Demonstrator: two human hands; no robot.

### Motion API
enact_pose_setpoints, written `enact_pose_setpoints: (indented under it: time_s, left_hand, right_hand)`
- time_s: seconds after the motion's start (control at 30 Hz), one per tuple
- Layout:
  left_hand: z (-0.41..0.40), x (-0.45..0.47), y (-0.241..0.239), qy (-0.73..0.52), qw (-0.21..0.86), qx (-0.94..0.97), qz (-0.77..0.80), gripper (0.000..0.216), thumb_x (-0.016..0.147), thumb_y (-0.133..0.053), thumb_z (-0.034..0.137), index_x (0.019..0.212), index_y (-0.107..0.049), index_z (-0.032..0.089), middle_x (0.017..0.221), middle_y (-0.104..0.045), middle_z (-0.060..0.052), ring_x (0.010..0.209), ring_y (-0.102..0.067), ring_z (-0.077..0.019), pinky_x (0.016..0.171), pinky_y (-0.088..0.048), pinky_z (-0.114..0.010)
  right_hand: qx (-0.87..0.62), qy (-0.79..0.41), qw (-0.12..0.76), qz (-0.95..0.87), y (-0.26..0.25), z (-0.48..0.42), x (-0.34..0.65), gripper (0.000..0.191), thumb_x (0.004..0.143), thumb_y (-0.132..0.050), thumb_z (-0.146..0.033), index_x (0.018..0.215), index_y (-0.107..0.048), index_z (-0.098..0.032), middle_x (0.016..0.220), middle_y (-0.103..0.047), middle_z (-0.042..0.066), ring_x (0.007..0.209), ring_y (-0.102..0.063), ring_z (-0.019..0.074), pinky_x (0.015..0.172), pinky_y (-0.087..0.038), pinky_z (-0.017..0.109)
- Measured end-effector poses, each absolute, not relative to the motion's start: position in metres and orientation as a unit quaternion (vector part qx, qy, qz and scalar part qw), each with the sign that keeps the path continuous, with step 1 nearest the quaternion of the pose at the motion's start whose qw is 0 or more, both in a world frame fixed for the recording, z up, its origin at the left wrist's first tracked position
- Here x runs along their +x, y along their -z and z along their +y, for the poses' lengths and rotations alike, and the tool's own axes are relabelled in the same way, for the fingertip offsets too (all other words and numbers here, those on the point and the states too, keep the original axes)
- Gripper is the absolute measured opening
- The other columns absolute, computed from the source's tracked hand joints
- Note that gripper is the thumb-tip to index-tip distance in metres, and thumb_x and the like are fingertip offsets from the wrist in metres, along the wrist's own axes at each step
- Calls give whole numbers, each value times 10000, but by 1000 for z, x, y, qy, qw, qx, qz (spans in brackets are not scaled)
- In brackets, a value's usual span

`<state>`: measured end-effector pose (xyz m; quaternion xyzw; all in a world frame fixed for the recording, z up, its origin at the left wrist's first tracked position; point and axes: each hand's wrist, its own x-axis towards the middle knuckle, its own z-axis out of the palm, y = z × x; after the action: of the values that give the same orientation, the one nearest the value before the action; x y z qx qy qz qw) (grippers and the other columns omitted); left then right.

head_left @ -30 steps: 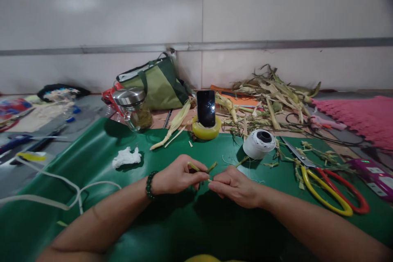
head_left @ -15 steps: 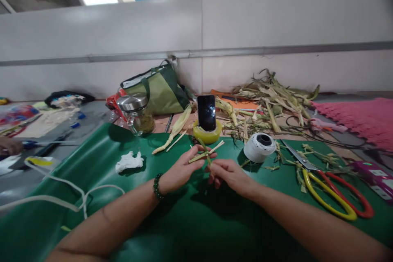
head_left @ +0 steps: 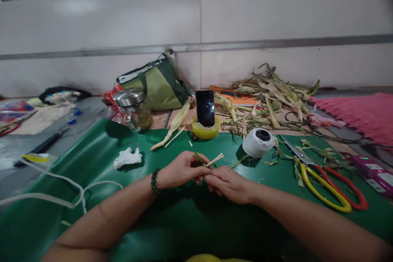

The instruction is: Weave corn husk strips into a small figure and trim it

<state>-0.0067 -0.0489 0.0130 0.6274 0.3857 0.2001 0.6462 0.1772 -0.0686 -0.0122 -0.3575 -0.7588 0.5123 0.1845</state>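
Both my hands meet over the green mat point(head_left: 172, 229), low and in the middle of the view. My left hand point(head_left: 181, 170), with a dark bead bracelet at the wrist, is closed on thin green and pale husk strips point(head_left: 210, 160). The strip ends stick up and to the right past my fingers. My right hand point(head_left: 230, 182) is closed beside it, its fingertips pinching the same strips from below. A white spool of thread point(head_left: 258, 142) stands just beyond my right hand.
Yellow-and-red handled scissors point(head_left: 325, 180) lie at the right. A phone point(head_left: 205, 107) leans in a yellow tape roll point(head_left: 206, 131). Behind are a lidded glass jar point(head_left: 133, 110), a green bag point(head_left: 156, 82), a husk pile point(head_left: 267, 98), a crumpled tissue point(head_left: 127, 157) and a pink cloth point(head_left: 362, 114).
My hands lifted the strips up and away half a second ago, then came back down toward me. The strip ends now point up and to the right.
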Motion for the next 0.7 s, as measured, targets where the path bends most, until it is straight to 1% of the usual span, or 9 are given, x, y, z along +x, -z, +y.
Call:
enact_pose_setpoints:
  time_s: [0.07,0.17,0.3,0.4,0.5,0.57,0.7]
  left_hand:
    - [-54,-6,-15,-209,631,632,399,419,713,-724,521,812,-654,120,541,-586,12,473,-531,-93,489,-450,-206]
    - [-58,-8,-18,-211,619,641,403,400,715,-726,510,791,-687,119,498,-583,8,461,-539,-102,487,-445,-205]
    - [-59,-10,-20,-211,629,632,400,416,693,-740,524,784,-710,119,495,-619,-11,454,-561,-111,492,-446,-205]
    - [-59,-10,-21,-234,631,624,398,433,681,-745,534,791,-709,117,492,-627,-16,448,-570,-113,479,-436,-201]
    - [-61,-10,-21,-230,631,628,394,415,683,-751,516,779,-700,115,489,-632,-21,448,-578,-113,474,-426,-194]
    - [-60,-11,-22,-224,634,628,390,407,700,-740,517,769,-689,119,492,-640,-23,451,-585,-117,482,-434,-198]
    - [-55,-12,-22,-204,677,609,358,488,739,-668,599,791,-669,114,573,-695,-65,523,-645,-151,559,-495,-234]
  right_hand:
    - [-331,-488,183,-787,9,-70,180,497,941,-329,-477,555,-443,-186,492,-412,-24,480,-379,90,494,-306,233]
    - [-307,-492,173,-796,6,-73,185,497,945,-316,-484,547,-394,-195,493,-372,-35,488,-342,90,506,-296,243]
    - [-303,-495,169,-797,7,-75,189,508,949,-294,-515,555,-360,-202,498,-354,-41,486,-319,87,507,-283,251]
    - [-291,-461,171,-821,6,-77,192,493,957,-276,-494,560,-316,-205,504,-314,-49,482,-289,84,507,-255,258]
    - [-278,-432,174,-840,5,-79,194,479,963,-261,-473,565,-262,-207,512,-267,-56,478,-261,83,510,-230,267]
    - [-278,-429,177,-841,5,-79,194,485,964,-259,-489,569,-265,-207,514,-274,-55,482,-265,83,513,-228,268]
    - [-303,-475,185,-806,7,-79,191,547,952,-257,-568,559,-359,-202,504,-355,-41,486,-326,87,505,-271,250]
